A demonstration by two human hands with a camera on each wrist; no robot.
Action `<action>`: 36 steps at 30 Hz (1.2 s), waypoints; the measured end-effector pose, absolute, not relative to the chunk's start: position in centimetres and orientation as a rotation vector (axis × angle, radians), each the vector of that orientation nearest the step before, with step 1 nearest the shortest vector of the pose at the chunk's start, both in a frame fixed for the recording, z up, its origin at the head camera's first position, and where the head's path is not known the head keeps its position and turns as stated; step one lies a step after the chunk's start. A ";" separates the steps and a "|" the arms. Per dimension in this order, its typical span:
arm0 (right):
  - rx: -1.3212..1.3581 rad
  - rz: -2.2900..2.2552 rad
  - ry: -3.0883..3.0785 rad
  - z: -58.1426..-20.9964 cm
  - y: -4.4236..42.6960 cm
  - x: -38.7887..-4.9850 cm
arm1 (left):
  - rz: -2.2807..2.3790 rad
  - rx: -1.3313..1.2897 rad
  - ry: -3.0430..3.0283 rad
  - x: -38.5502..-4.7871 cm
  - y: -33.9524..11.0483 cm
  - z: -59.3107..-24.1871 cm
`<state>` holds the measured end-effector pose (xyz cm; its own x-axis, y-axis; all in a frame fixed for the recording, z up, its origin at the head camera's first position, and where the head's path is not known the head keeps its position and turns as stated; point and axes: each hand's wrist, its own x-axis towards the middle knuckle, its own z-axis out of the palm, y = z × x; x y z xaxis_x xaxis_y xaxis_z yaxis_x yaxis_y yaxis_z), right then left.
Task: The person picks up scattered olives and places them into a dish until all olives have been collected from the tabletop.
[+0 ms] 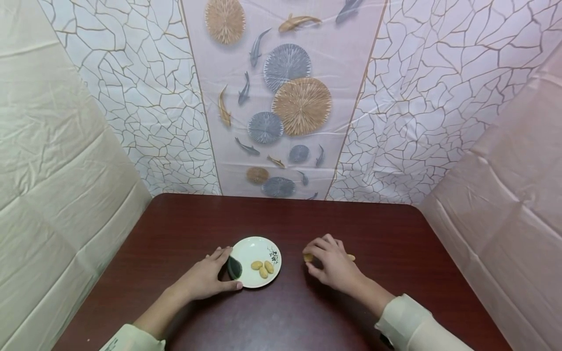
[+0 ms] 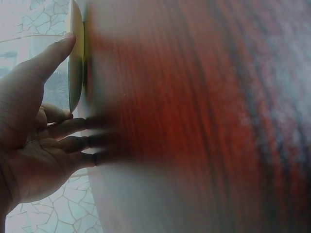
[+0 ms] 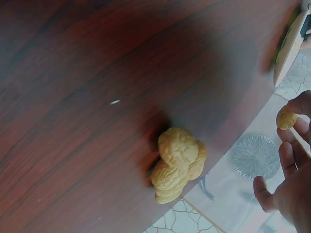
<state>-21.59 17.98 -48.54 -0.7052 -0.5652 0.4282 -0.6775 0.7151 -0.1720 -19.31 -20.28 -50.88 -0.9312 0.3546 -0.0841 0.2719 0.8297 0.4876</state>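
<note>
A round white plate (image 1: 248,248) with a dark green patch and a dark floral print lies on the table. Three oval yellow-brown pieces (image 1: 263,272) rest in it. At the plate's left rim is my left hand (image 1: 206,278), its thumb and index finger touching the edge, spread apart and fairly straight. To the right of the plate, my right hand (image 1: 335,265) pinches one wrinkled yellow-brown piece (image 3: 286,118) between thumb and fingertips. Below that hand, a small cluster of similar pieces (image 3: 177,162) sits on the table; in the head view the hand hides most of it.
The dark red-brown wooden table (image 1: 281,219) has rounded far corners. A patterned cloth (image 1: 272,156) hangs behind it, and plain pale cloths (image 1: 496,195) close off both sides. A tiny white speck (image 3: 114,102) lies on the tabletop.
</note>
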 end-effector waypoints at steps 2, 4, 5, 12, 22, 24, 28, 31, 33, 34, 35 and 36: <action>0.979 0.464 -2.576 -48.4 17.7 -21.6 | 0.721 0.492 2.839 -19.3 -20.3 -50.9; 0.994 0.481 -2.572 -48.4 17.4 -21.6 | 0.724 0.493 2.840 -19.3 -20.3 -50.9; 1.002 0.490 -2.570 -48.3 17.3 -21.5 | 0.726 0.493 2.841 -19.4 -20.3 -51.0; 1.038 0.498 -2.563 -48.2 16.6 -21.4 | 0.726 0.502 2.839 -19.3 -20.4 -51.2; 1.082 0.518 -2.546 -47.7 15.7 -21.4 | 0.731 0.512 2.842 -19.4 -20.4 -51.0; 1.092 0.524 -2.550 -47.6 15.4 -21.4 | 0.731 0.508 2.840 -19.4 -20.3 -51.0; 1.100 0.512 -2.560 -47.5 14.7 -21.4 | 0.736 0.499 2.833 -19.4 -20.4 -51.1; 1.101 0.498 -2.566 -47.5 14.3 -21.5 | 0.740 0.497 2.834 -19.4 -20.4 -51.1; 1.103 0.500 -2.575 -47.5 14.1 -21.5 | 0.742 0.499 2.836 -19.4 -20.4 -51.1; 1.104 0.504 -2.581 -47.5 14.0 -21.5 | 0.742 0.500 2.837 -19.4 -20.4 -51.1; 1.105 0.504 -2.585 -47.5 13.9 -21.6 | 0.742 0.500 2.837 -19.4 -20.4 -51.1; 1.106 0.509 -2.590 -47.5 13.8 -21.6 | 0.743 0.501 2.837 -19.4 -20.4 -51.1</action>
<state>-21.63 13.76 -47.46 -0.6684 -0.6367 0.3844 -0.7349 0.6451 -0.2093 -19.40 -20.40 -51.05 -0.9298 0.3605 -0.0746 0.2776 0.8198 0.5009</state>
